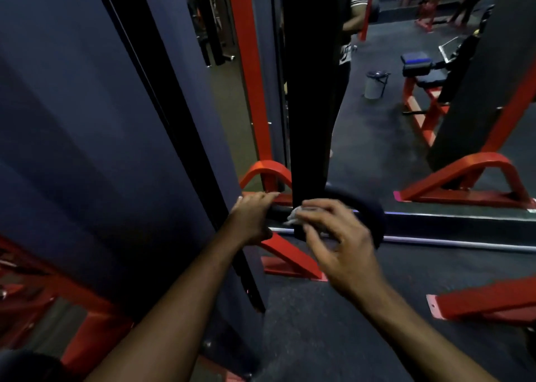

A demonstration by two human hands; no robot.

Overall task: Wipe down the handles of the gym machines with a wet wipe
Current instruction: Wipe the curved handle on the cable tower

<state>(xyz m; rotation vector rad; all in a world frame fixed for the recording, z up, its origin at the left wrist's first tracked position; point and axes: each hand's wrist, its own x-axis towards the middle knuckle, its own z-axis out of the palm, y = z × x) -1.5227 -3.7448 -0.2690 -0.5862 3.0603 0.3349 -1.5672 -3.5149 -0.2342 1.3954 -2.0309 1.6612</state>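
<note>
Right now both hands work on one handle point(282, 210), a dark bar lying low in the middle of the frame, just in front of a black upright point(311, 120) that hides part of it. The left hand point(252, 217) curls its fingers over the bar's left end, thumb underneath, most likely to steady the bar so it does not swing or turn under the rubbing. The right hand point(333, 230) comes in from the lower right with fingers partly curled, pinching a crumpled pale wipe point(293, 217) against the bar beside the upright; the outer fingers stay loosely spread. Keeping the wipe bunched looks meant to give a thick wet pad that can wrap round the grip.

As for direction, the handle's long axis runs roughly left to right across the frame, nearly level; to the right of the upright a dark rounded part point(368, 210) curves away and down, though blur leaves its shape unsure. So the wiping stroke would run sideways along the bar.

Behind, red frames point(464, 175) stand on a dark floor point(377, 138), with a grey bin point(374, 84) at upper right and a dark panel point(87, 120) filling the left
</note>
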